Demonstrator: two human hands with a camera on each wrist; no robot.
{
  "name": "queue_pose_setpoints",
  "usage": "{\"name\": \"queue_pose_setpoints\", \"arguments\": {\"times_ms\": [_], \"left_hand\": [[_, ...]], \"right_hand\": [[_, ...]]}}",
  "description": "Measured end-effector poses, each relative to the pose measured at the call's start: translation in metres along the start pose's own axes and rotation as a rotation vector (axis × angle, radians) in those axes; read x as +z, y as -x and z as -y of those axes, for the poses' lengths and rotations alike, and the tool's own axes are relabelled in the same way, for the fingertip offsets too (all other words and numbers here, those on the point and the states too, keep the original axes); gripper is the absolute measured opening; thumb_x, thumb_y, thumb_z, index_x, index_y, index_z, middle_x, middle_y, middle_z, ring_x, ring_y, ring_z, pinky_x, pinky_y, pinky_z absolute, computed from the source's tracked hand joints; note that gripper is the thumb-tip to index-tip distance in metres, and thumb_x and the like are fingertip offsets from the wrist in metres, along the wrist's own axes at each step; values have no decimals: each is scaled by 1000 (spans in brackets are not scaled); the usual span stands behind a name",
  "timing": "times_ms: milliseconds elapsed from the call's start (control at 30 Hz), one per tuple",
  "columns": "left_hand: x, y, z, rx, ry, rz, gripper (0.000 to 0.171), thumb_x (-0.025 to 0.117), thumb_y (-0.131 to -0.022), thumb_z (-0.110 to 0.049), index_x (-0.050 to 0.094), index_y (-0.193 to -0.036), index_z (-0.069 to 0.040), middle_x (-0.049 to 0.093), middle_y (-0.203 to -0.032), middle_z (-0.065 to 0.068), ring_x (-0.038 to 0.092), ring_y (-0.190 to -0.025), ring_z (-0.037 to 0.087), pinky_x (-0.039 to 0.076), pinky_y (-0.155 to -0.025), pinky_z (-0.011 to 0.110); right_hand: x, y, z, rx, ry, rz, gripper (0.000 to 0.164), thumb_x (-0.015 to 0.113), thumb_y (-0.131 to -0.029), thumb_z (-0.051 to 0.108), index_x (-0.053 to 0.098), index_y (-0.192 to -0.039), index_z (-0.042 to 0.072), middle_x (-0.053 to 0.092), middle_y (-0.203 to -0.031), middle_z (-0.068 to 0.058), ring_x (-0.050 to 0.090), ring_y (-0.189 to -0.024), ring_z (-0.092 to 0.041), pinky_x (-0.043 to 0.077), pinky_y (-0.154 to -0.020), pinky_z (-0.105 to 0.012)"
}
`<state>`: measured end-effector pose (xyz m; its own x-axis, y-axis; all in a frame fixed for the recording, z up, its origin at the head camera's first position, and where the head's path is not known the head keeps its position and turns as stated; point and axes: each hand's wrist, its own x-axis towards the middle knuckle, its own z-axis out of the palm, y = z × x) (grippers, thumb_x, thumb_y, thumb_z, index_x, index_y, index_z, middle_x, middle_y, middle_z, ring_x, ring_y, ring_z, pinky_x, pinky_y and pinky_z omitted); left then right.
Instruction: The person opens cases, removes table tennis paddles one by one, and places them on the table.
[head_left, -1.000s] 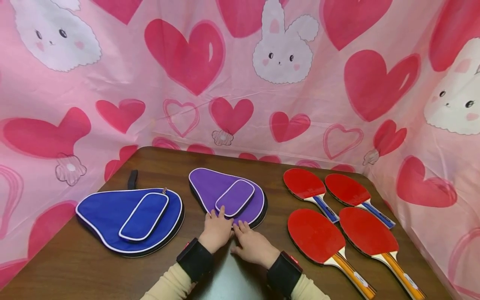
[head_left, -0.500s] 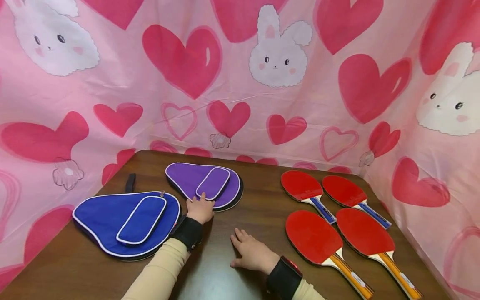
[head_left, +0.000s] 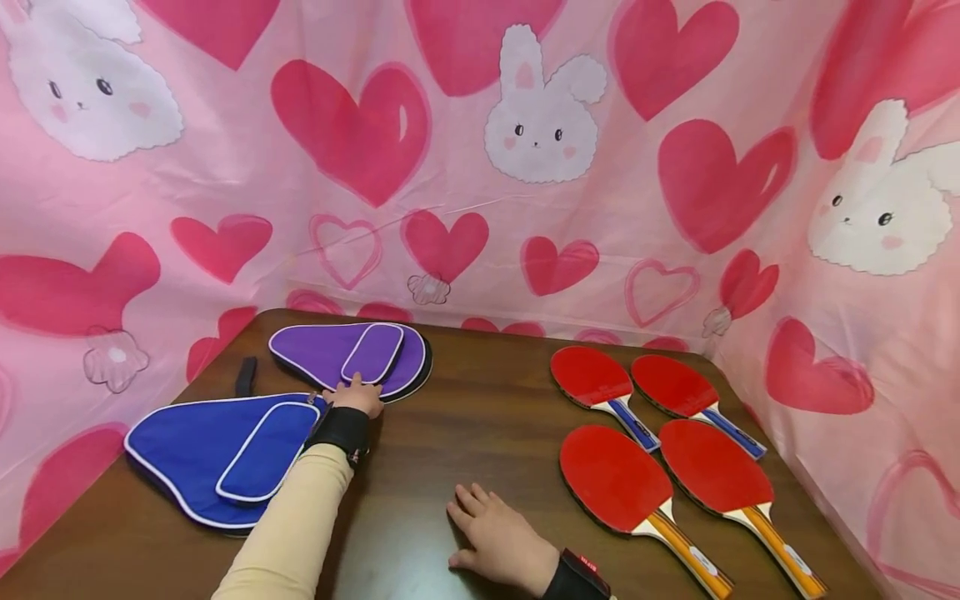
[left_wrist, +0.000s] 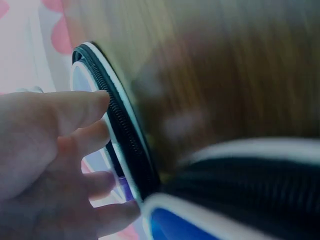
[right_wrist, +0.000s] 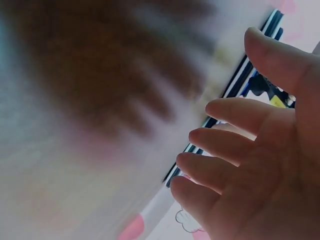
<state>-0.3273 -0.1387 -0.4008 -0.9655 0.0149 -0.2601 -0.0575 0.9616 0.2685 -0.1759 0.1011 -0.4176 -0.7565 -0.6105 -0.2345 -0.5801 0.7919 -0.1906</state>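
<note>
A purple paddle case with white piping and a front pocket lies at the back left of the table. My left hand rests its extended fingertips on the near edge of that case, by the pocket. In the left wrist view, the fingers touch the case beside its black zipper. A blue paddle case lies in front, partly covered by my left wrist and sleeve. My right hand is spread low over the front middle of the table, holding nothing.
Several red table tennis paddles lie at the right: two with blue handles, such as this back paddle, and two with orange-striped handles, such as this front paddle. A pink heart-and-rabbit curtain surrounds the wooden table.
My left hand has moved the purple case left and back, behind the blue one. The right hand has come off the purple case and stays near the front middle.
</note>
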Motion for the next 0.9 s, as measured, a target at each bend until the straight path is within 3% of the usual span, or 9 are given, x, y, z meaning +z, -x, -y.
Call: {"name": "queue_pose_setpoints", "arguments": {"times_ms": [400,633,700,800,900], "left_hand": [[-22,12,26,-63,66,-18,52,46,-95,-14,37,-142,6,16,-147,40,18,-133,62,11,-104,72],[-19,6,33,-82,89,-23,54,46,-95,-15,35,-143,6,14,-147,40,14,-133,62,7,-104,71],[-17,1,35,-71,109,-35,53,46,-95,-16,36,-143,6,14,-147,40,14,-133,62,8,-104,72],[-18,-4,37,-42,138,-94,48,47,-94,-16,45,-136,8,26,-143,39,25,-130,61,13,-103,72],[-20,-5,33,18,174,-275,40,47,-92,-12,57,-125,9,44,-133,35,42,-121,57,26,-99,70]], "right_hand": [[-2,13,-10,45,-108,32,61,65,-90,44,53,-141,14,42,-149,-7,32,-140,-27,35,-107,-43],[-2,15,-17,52,-138,3,60,65,-91,43,54,-139,10,44,-147,-9,34,-139,-29,34,-108,-44],[-2,17,-20,36,-157,-46,57,66,-91,39,56,-137,8,47,-145,-13,37,-137,-32,35,-107,-46],[-4,20,-27,20,-201,-179,49,68,-91,32,60,-131,4,54,-137,-17,47,-129,-35,40,-101,-48],[-9,22,-35,49,-264,-379,36,68,-92,22,66,-121,1,63,-123,-16,59,-115,-33,47,-92,-48]]}}
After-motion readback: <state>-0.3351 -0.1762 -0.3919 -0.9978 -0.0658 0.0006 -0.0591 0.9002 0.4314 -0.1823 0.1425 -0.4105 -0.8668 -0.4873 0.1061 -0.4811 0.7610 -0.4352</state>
